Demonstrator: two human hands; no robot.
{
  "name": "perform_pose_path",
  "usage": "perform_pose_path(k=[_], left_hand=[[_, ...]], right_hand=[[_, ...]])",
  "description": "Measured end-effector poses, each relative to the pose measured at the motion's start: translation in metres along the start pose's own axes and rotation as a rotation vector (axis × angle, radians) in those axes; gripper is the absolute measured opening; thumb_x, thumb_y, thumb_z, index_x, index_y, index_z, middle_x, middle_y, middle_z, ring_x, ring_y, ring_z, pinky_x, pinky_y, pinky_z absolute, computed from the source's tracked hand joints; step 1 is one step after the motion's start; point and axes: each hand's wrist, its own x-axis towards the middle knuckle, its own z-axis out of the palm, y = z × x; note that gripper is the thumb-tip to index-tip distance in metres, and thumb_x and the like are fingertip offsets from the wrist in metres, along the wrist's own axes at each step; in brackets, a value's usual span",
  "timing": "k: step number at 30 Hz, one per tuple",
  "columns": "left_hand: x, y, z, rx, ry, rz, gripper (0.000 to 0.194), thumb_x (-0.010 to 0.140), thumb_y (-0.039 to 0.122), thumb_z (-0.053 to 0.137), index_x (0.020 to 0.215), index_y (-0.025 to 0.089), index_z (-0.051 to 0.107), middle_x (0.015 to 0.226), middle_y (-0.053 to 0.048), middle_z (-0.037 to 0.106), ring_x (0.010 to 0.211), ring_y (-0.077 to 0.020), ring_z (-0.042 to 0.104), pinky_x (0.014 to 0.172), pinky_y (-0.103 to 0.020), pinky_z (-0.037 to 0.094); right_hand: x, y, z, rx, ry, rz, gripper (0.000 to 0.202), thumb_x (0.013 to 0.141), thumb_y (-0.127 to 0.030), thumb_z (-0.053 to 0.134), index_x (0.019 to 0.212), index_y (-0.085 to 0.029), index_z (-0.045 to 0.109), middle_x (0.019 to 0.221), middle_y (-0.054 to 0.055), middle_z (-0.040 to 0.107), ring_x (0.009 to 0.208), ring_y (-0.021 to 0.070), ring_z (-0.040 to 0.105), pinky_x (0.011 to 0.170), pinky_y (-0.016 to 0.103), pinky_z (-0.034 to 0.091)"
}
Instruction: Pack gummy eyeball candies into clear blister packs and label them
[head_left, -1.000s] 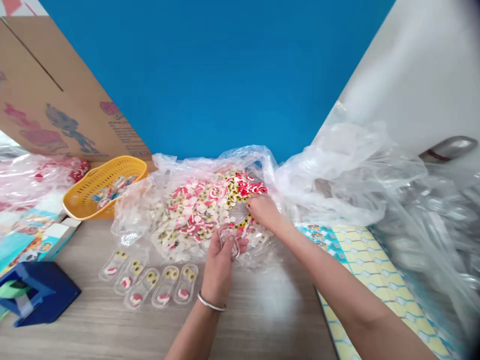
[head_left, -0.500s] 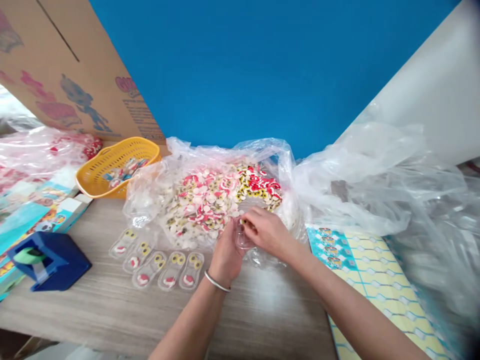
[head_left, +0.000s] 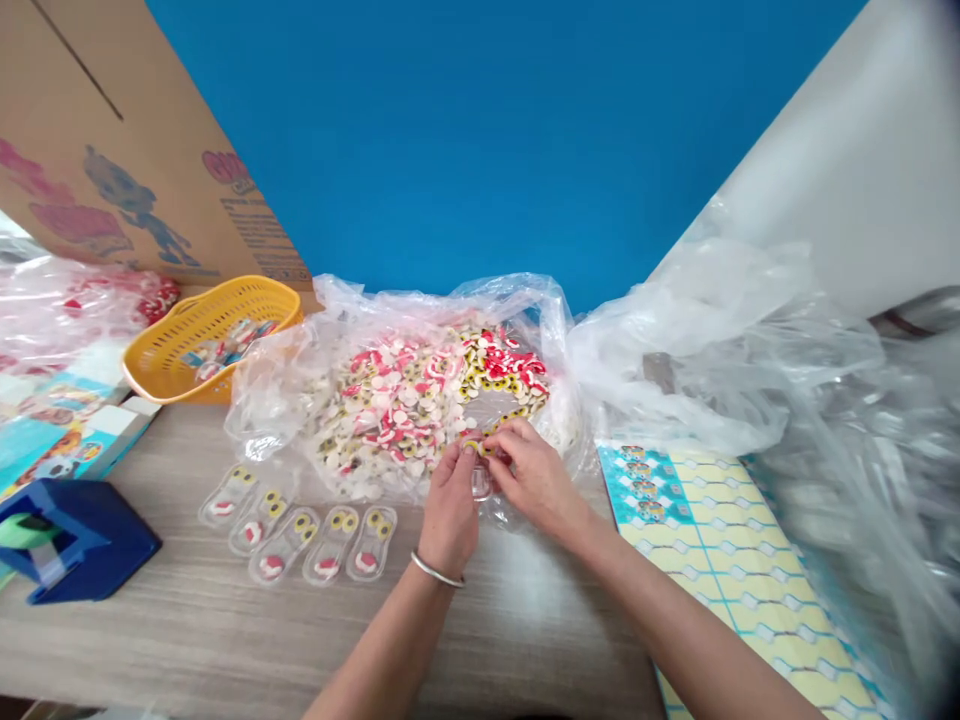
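My left hand (head_left: 451,505), a bangle on its wrist, is closed on a small clear plastic tray (head_left: 481,485), largely hidden by the fingers. A yellow eye-shaped piece (head_left: 472,447) shows at the tray's upper end. Thumb and fingertips of my right hand (head_left: 536,478) are pinched together at that piece. Just beyond both hands, an opened clear bag (head_left: 296,400) holds a heap of loose yellow eye pieces and red-and-white pieces (head_left: 405,395). Left of my hands lie several filled clear trays (head_left: 373,540), each with yellow eyes and a red-and-white piece.
A yellow basket (head_left: 161,365) of small packets stands at the back left, near a cardboard box (head_left: 180,120). A blue tape dispenser (head_left: 105,545) sits at the left. Printed yellow-and-blue sheets (head_left: 720,560) and crumpled clear plastic (head_left: 690,330) lie at the right.
The view has shifted slightly, so the surroundings appear further left. My right fingers have moved to the tray's upper end, where a yellow eye piece now shows more plainly.
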Motion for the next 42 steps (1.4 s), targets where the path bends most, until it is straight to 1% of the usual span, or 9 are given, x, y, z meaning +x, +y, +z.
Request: perform_pose_path(k=[8,13,16,19,22,26,30,34,42], left_hand=[[-0.006,-0.003,0.01,0.166,-0.024,0.027,0.036,0.083,0.042,0.068,0.11,0.018,0.07,0.112,-0.008,0.071,0.108,-0.0237,0.065,0.094,-0.033,0.051],[-0.007,-0.008,0.013,0.148,-0.019,0.029,0.035,0.083,0.04,0.068,0.108,0.016,0.068,0.113,-0.009,0.071,0.106,-0.022,0.066,0.093,-0.032,0.051],[-0.009,-0.006,0.015,0.119,-0.019,-0.027,0.034,0.082,0.041,0.069,0.106,0.017,0.067,0.112,-0.011,0.071,0.098,-0.024,0.069,0.085,-0.035,0.056],[-0.01,-0.005,0.017,0.107,-0.011,-0.071,0.037,0.082,0.042,0.07,0.11,0.018,0.064,0.113,-0.011,0.071,0.095,-0.025,0.071,0.08,-0.036,0.058],[-0.01,-0.008,0.016,0.1,-0.016,-0.035,0.038,0.083,0.041,0.068,0.112,0.017,0.065,0.115,-0.011,0.07,0.1,-0.025,0.07,0.084,-0.035,0.057],[-0.008,-0.016,0.01,0.148,-0.069,0.028,0.038,0.087,0.043,0.065,0.116,0.018,0.068,0.121,-0.011,0.069,0.112,-0.0245,0.066,0.094,-0.034,0.053],[-0.007,-0.019,0.006,0.195,-0.06,0.027,0.036,0.089,0.041,0.063,0.117,0.018,0.069,0.124,-0.01,0.068,0.117,-0.0229,0.062,0.1,-0.032,0.048],[-0.011,-0.014,0.009,0.24,-0.048,0.024,0.037,0.089,0.039,0.062,0.117,0.017,0.068,0.125,-0.01,0.067,0.115,-0.0221,0.063,0.1,-0.031,0.048],[-0.018,-0.011,0.018,0.208,-0.106,-0.017,0.041,0.085,0.049,0.068,0.113,0.019,0.063,0.106,-0.007,0.071,0.081,-0.0173,0.068,0.076,-0.032,0.058]], right_hand=[[-0.001,0.002,-0.004,0.087,0.057,0.207,0.025,0.073,-0.002,0.059,0.09,-0.02,0.061,0.088,0.0,0.06,0.081,0.0152,0.057,0.071,0.025,0.045],[-0.009,0.008,-0.007,0.216,0.094,0.257,0.02,0.073,-0.005,0.058,0.085,-0.02,0.062,0.08,-0.002,0.06,0.072,0.0134,0.054,0.065,0.024,0.042],[-0.005,0.012,-0.019,0.226,0.167,0.292,0.019,0.074,-0.006,0.058,0.087,-0.02,0.061,0.077,-0.003,0.059,0.071,0.0142,0.055,0.066,0.025,0.044],[0.005,0.01,-0.036,0.03,0.256,0.204,0.016,0.081,-0.008,0.057,0.092,-0.019,0.061,0.091,0.003,0.062,0.087,0.0181,0.059,0.081,0.03,0.047],[0.008,0.001,-0.045,-0.145,0.11,0.057,0.01,0.088,-0.012,0.06,0.092,-0.02,0.065,0.1,0.006,0.064,0.098,0.0203,0.059,0.09,0.033,0.045],[0.002,-0.012,-0.04,-0.252,-0.118,0.073,0.007,0.092,-0.019,0.063,0.088,-0.018,0.068,0.093,0.006,0.065,0.091,0.0195,0.06,0.084,0.031,0.045],[-0.001,-0.011,-0.034,-0.26,-0.15,0.083,0.011,0.092,-0.014,0.06,0.083,-0.016,0.067,0.089,0.005,0.065,0.086,0.0174,0.059,0.08,0.028,0.043],[-0.001,-0.004,-0.033,-0.185,-0.109,0.085,0.016,0.089,-0.008,0.057,0.076,-0.017,0.061,0.082,0.002,0.061,0.079,0.0146,0.055,0.074,0.026,0.04],[-0.001,0.005,-0.034,-0.056,-0.145,0.13,0.017,0.086,-0.007,0.055,0.074,-0.019,0.057,0.077,-0.001,0.057,0.071,0.0132,0.052,0.067,0.025,0.037]])
